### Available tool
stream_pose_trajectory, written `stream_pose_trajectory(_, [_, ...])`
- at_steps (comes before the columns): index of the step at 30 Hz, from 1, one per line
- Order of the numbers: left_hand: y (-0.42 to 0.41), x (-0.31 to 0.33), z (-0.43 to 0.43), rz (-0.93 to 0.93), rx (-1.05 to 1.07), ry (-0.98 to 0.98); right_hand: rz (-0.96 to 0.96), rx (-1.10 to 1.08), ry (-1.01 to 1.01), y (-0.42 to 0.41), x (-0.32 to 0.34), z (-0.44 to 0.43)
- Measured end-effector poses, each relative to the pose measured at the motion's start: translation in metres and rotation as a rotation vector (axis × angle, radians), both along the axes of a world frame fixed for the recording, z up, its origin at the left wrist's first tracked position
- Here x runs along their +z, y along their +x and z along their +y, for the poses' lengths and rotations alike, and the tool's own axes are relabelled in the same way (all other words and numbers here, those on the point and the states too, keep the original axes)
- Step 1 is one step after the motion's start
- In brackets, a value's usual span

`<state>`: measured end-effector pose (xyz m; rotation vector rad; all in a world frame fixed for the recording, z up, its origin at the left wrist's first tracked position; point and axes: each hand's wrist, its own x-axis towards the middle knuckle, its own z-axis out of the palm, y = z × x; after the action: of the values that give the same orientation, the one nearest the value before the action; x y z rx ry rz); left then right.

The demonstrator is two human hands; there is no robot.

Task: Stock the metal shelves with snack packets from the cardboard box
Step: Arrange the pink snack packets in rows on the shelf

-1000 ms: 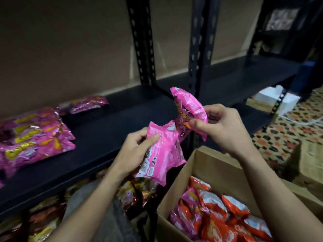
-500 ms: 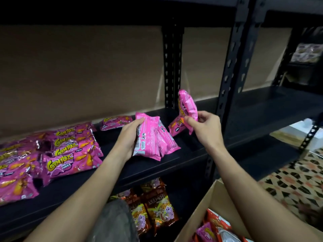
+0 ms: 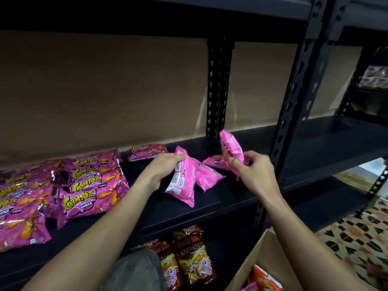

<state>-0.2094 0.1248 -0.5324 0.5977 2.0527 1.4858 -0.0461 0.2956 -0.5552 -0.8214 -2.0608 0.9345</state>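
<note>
A brown back wall and black perforated uprights frame the metal shelf, whose dark board runs across the middle of the view. Toward 9 o'clock the board already carries overlapping rows of pink Corntoz packets, lying flat. One lone packet lies at the back, near 11 o'clock from the hands.

The left hand has its fingers curled over the top of a pair of pink packets turned back-side out. Their lower ends hang at or on the board; I cannot tell whether they touch. At about 3 o'clock from it, the right hand pinches a third pink packet between thumb and fingers, held nearly upright above the board. A further packet lies between the two hands.

The cardboard box sits at 5 o'clock, with red and pink packets showing inside. Brown Mi-Mi packets stand on the shelf below at 6 o'clock.

The step in hand looks like placing. The packets are out of the box and over the open stretch of board, to the right of the stocked rows.

Next, each would probably need turning face-up and laying flat beside the rows, with the fingers released one hand at a time so the slippery film does not slide. After that comes a reach back to the box.
</note>
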Motion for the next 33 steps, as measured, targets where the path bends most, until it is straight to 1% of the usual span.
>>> stream_pose_trajectory(3, [-0.002, 0.008, -0.004, 0.063, -0.004, 0.021, -0.048, -0.039, 0.129, -0.017, 0.010, 0.006])
stream_pose_trajectory(6, [-0.006, 0.016, -0.010, 0.060, 0.027, 0.106, -0.238, -0.081, 0.260, -0.037, 0.030, 0.012])
stream_pose_trajectory(8, [-0.012, 0.022, -0.016, 0.083, 0.042, 0.141, -0.374, -0.117, 0.310, -0.055, 0.040, 0.016])
stream_pose_trajectory(11, [-0.021, 0.030, -0.022, 0.077, 0.073, 0.216, -0.491, -0.117, 0.351, -0.079, 0.042, 0.024])
stream_pose_trajectory(14, [-0.030, 0.035, -0.024, 0.077, 0.066, 0.312, -0.545, -0.103, 0.360, -0.093, 0.040, 0.028])
stream_pose_trajectory(17, [-0.039, 0.035, -0.027, 0.079, 0.051, 0.334, -0.579, -0.091, 0.372, -0.104, 0.038, 0.027])
stream_pose_trajectory(22, [-0.045, 0.032, -0.032, 0.085, 0.036, 0.301, -0.637, -0.045, 0.366, -0.110, 0.034, 0.028])
stream_pose_trajectory(24, [-0.047, 0.029, -0.031, 0.159, 0.026, 0.264, -0.568, -0.030, 0.361, -0.107, 0.037, 0.027])
stream_pose_trajectory(25, [-0.047, 0.029, -0.030, 0.219, 0.020, 0.235, -0.482, -0.004, 0.329, -0.106, 0.039, 0.025])
stream_pose_trajectory(26, [-0.047, 0.029, -0.028, 0.293, 0.010, 0.200, -0.361, 0.049, 0.252, -0.104, 0.042, 0.021])
stream_pose_trajectory(28, [-0.044, 0.033, -0.022, 0.491, -0.036, 0.071, -0.107, 0.213, -0.029, -0.102, 0.054, 0.003])
stream_pose_trajectory(29, [-0.042, 0.034, -0.019, 0.602, -0.069, -0.025, -0.028, 0.307, -0.178, -0.101, 0.061, -0.008])
stream_pose_trajectory(31, [-0.037, 0.034, -0.012, 0.811, -0.123, -0.190, 0.024, 0.454, -0.395, -0.101, 0.070, -0.025])
stream_pose_trajectory(33, [-0.035, 0.029, -0.008, 1.036, -0.127, -0.274, 0.025, 0.536, -0.480, -0.102, 0.073, -0.036])
